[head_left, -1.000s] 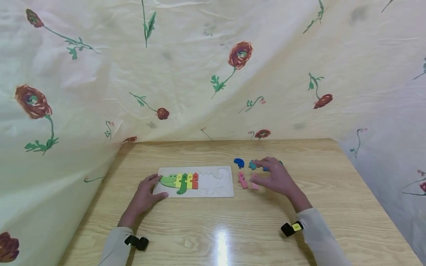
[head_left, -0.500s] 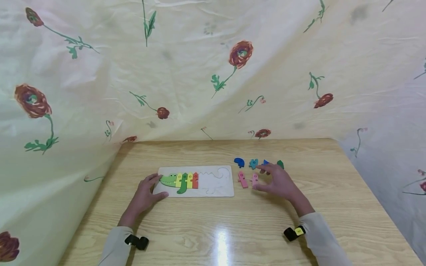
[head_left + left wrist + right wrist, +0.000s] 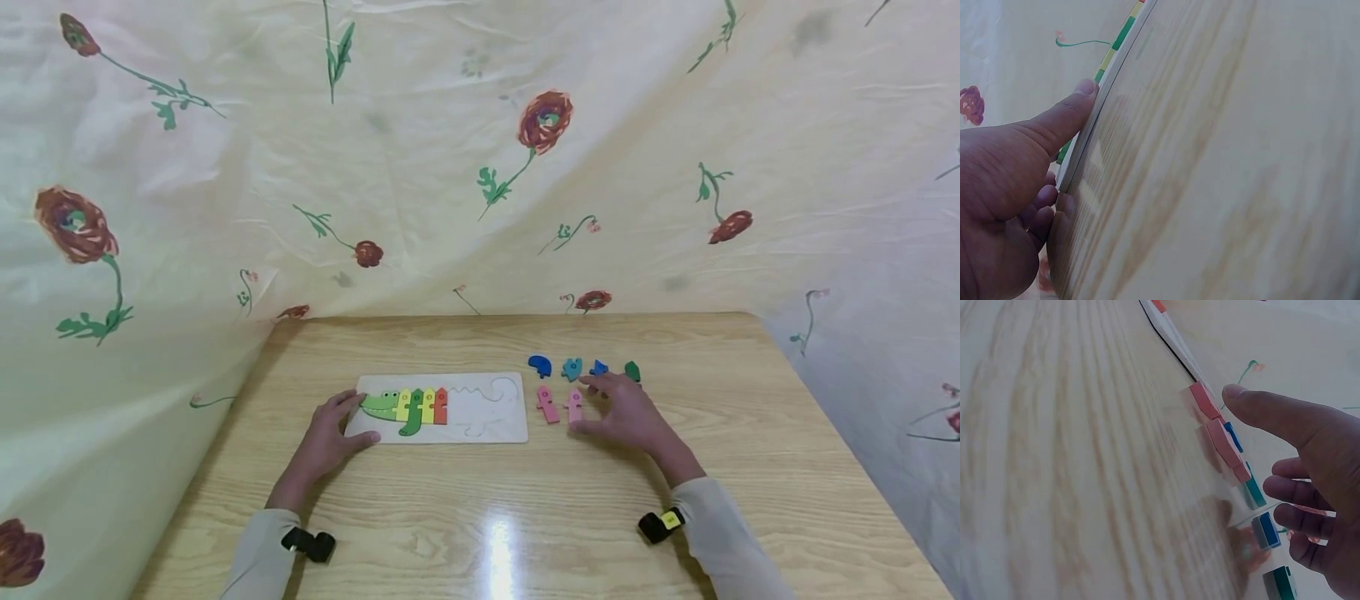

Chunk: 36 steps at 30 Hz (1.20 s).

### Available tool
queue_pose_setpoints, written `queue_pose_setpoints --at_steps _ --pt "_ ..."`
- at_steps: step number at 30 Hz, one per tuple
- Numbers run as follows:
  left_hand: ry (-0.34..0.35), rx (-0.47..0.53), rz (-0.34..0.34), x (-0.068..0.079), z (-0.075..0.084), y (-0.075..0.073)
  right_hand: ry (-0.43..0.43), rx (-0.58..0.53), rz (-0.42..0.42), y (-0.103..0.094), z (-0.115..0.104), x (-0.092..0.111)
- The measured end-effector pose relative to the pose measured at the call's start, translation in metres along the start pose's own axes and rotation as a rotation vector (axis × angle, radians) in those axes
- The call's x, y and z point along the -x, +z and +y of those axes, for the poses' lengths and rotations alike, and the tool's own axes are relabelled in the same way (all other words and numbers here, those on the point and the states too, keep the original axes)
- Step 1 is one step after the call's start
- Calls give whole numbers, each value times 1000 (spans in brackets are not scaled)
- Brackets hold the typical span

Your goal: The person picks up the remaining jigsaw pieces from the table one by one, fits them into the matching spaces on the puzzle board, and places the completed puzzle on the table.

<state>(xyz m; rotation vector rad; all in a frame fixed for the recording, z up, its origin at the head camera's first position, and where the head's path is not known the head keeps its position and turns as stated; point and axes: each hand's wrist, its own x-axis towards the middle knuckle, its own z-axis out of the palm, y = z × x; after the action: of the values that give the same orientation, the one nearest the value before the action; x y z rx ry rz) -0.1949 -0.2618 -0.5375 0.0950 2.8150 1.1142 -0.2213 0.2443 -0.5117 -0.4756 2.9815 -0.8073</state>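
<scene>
A white crocodile puzzle board (image 3: 486, 433) lies on the table in the head view. In its left part sit a green crocodile head piece (image 3: 380, 406) and yellow, green and red body pieces. My left hand (image 3: 330, 433) rests at the board's left end, thumb along the near edge, other fingers at the left side. My right hand (image 3: 618, 412) hovers with spread thumb and fingers beside a light pink piece (image 3: 574, 405), holding nothing. A darker pink piece (image 3: 547, 405) lies to its left. In the right wrist view the thumb is apart from the pink pieces (image 3: 1225, 447).
Behind the pink pieces lie a dark blue curved piece (image 3: 539, 365), a teal piece (image 3: 572, 369), a blue piece (image 3: 598, 367) and a dark green piece (image 3: 632, 371). The wooden table (image 3: 420, 517) meets a flowered cloth (image 3: 420, 275) at the back.
My right hand has drawn back slightly to the right and nearer, uncovering the teal, blue and light pink pieces. My left hand and the board have stayed in place.
</scene>
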Motion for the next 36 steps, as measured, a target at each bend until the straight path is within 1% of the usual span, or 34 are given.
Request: queue_pose_setpoints --at_steps 9,14,23,31,36 --pt "5 10 13 0 1 -1 8 21 -20 0 -3 -2" --pt "6 15 10 1 1 -1 11 55 -42 0 -2 -4" --pt "21 26 17 1 0 0 9 70 -71 1 0 -7" --pt "25 16 14 1 0 -1 -27 86 -83 -1 -1 -10" --pt "20 15 16 1 0 -1 -21 86 -103 -2 -2 -13"
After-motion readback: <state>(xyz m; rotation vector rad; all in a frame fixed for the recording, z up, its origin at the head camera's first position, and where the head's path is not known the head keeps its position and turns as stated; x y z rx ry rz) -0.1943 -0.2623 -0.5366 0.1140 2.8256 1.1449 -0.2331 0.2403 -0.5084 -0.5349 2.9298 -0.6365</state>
